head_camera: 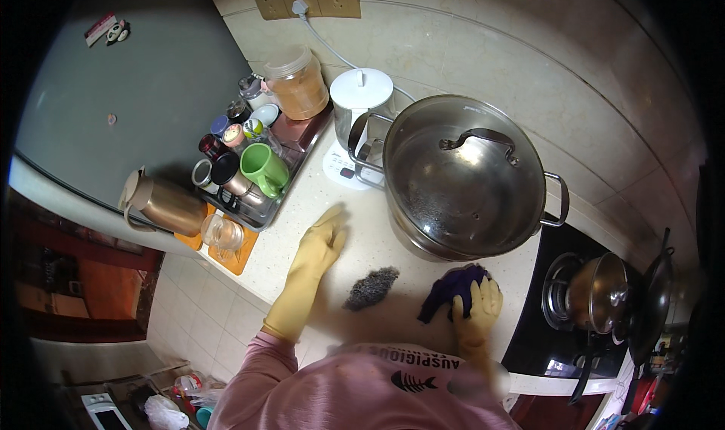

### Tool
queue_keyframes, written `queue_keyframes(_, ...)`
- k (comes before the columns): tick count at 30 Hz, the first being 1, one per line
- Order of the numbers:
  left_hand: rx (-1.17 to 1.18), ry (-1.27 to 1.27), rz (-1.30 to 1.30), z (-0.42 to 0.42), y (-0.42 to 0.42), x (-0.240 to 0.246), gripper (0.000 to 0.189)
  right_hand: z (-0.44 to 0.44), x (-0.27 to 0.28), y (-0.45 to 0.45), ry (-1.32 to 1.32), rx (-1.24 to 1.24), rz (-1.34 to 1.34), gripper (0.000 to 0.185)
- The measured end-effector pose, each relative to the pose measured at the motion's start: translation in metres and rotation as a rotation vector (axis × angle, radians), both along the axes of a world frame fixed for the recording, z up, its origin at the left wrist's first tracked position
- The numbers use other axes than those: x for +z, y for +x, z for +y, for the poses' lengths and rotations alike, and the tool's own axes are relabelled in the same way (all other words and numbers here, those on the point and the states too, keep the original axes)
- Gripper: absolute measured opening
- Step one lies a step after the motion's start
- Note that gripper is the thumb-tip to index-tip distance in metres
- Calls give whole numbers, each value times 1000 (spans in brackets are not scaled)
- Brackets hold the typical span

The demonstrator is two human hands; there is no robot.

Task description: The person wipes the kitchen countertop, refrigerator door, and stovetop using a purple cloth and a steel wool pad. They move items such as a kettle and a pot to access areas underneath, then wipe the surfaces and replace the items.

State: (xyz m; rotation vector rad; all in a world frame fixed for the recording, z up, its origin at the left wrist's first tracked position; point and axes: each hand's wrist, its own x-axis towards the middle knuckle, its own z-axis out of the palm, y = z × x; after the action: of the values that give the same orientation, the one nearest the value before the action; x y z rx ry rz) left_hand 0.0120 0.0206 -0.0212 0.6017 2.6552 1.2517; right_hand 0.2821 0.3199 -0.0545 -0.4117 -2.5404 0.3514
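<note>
Both hands wear pale yellow rubber gloves. My left hand (pixel 321 243) rests on the pale speckled countertop (pixel 362 231), its thumb apart from the fingers and nothing held. Under the fingers of my right hand (pixel 478 308) is a bunched dark purple cloth (pixel 450 288), pressed against the counter near the hob. Between the two hands lies a grey steel-wool scouring pad (pixel 372 288), touched by neither. Beyond them stands a large stainless-steel pot (pixel 430 243) with a glass lid (pixel 470 192), its inside fogged or wet.
A white-lidded electric kettle (pixel 361 98) stands behind the pot's left handle. Cups and jars, including a green mug (pixel 264 169), fill a metal tray (pixel 294 175). A thermos jug (pixel 170 203) and glass cup (pixel 222 234) sit at the left edge. A lidded pan (pixel 600 294) is on the hob (pixel 527 339).
</note>
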Motion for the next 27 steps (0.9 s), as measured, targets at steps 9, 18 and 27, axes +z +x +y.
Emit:
queue_keyframes(9,13,491,-303,41,-7,-14,45,-1,2,-3,-9,1,29,45)
queue_keyframes(18,17,495,-316,35,-10,-42,50,-1,1,-3,-9,-1,33,46)
queue_keyframes(27,-52,345,-282,53,-23,-4,47,0,-3,-3,-13,5,50,46)
